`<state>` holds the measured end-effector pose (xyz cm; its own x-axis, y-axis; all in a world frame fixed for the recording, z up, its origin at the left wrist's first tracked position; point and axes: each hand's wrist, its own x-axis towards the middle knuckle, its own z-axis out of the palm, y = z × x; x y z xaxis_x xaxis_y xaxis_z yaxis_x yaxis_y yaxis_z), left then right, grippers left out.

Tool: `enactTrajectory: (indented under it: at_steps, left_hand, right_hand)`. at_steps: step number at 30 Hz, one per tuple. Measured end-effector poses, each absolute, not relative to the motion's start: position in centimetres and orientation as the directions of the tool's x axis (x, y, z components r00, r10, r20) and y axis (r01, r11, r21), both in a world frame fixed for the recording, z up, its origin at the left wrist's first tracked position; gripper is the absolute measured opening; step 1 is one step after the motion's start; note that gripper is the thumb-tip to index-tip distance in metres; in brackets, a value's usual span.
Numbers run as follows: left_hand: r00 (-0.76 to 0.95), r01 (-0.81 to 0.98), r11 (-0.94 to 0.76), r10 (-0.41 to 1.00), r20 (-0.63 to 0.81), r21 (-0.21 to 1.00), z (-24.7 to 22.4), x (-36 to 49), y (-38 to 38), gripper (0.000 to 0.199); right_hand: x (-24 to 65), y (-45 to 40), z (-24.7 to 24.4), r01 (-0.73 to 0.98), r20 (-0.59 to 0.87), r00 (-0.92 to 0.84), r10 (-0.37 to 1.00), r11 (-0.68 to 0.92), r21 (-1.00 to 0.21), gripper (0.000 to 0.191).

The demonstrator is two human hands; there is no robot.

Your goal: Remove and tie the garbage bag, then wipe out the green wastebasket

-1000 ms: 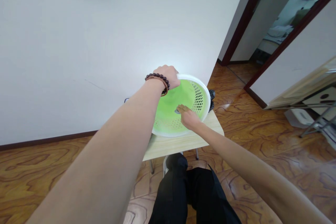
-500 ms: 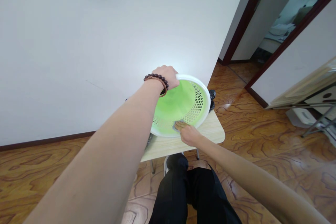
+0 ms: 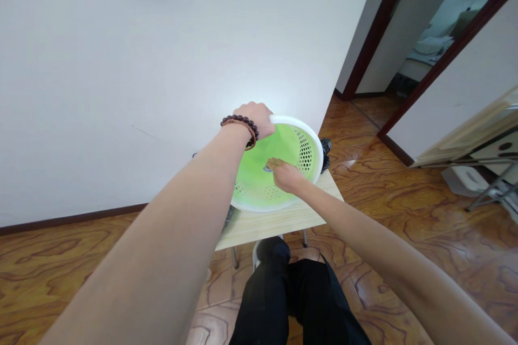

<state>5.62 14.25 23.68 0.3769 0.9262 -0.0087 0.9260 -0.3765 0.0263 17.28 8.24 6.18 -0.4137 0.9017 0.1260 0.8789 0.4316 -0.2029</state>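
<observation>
A green plastic basket [image 3: 263, 188] with a white rim and perforated sides tilts toward me on a small table. My left hand [image 3: 259, 117], with beaded and brown bracelets at its wrist, is closed on the far left part of the rim. Inside the basket, my right hand [image 3: 285, 173] has its fingers pressed together on a small grey cloth-like piece [image 3: 267, 168]. That piece is over the basket's bottom; whether it touches the plastic I cannot tell. My left forearm hides the basket's left side.
The pale wooden table [image 3: 267, 222] stands close to a white wall [image 3: 121, 64]. Black items [image 3: 326, 153] show behind the basket at right, and something dark and grey [image 3: 229, 216] at left. My legs [image 3: 279, 296] are just below. A doorway [image 3: 421, 38] opens at upper right.
My right hand has moved with the grey piece from the basket's near side wall up to its bottom. My left hand stays on the rim.
</observation>
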Motion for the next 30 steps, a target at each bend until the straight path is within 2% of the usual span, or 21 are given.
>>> enactTrajectory:
  at_steps: [2, 5, 7, 13, 22, 25, 30]
  left_hand:
    - [0.367, 0.93, -0.367, 0.93, -0.008, 0.016, 23.7, 5.6, 14.2, 0.043]
    - [0.363, 0.932, -0.363, 0.932, -0.012, 0.013, 23.7, 5.6, 14.1, 0.043]
    - [0.367, 0.93, -0.366, 0.93, -0.011, 0.018, 23.7, 5.7, 14.1, 0.042]
    - [0.374, 0.927, -0.374, 0.927, 0.001, 0.045, 23.7, 5.9, 14.1, 0.042]
    - [0.398, 0.916, -0.399, 0.917, 0.023, 0.047, 23.7, 5.8, 14.2, 0.043]
    - [0.382, 0.923, -0.382, 0.924, 0.019, 0.048, 23.6, 5.8, 14.3, 0.046]
    - [0.376, 0.926, -0.376, 0.926, 0.003, 0.021, 23.6, 5.8, 14.4, 0.047]
  right_hand:
    - [17.1, 10.0, 5.1, 0.889, 0.091, -0.422, 0.902, 0.431, -0.151, 0.047]
    - [17.4, 10.2, 3.0, 0.888, -0.039, -0.455, 0.89, 0.45, -0.093, 0.042]
    - [17.6, 9.1, 1.7, 0.876, -0.06, -0.48, 0.875, 0.476, -0.079, 0.043]
    - [17.9, 3.9, 1.0, 0.849, 0.003, -0.522, 0.853, 0.519, -0.101, 0.05]
    - [18.8, -3.7, 3.6, 0.794, 0.045, -0.597, 0.801, 0.598, -0.112, 0.049]
    - [18.5, -2.4, 5.0, 0.797, 0.071, -0.59, 0.804, 0.594, -0.113, 0.047]
    - [17.6, 5.5, 5.9, 0.843, 0.19, -0.518, 0.834, 0.535, -0.055, 0.049]
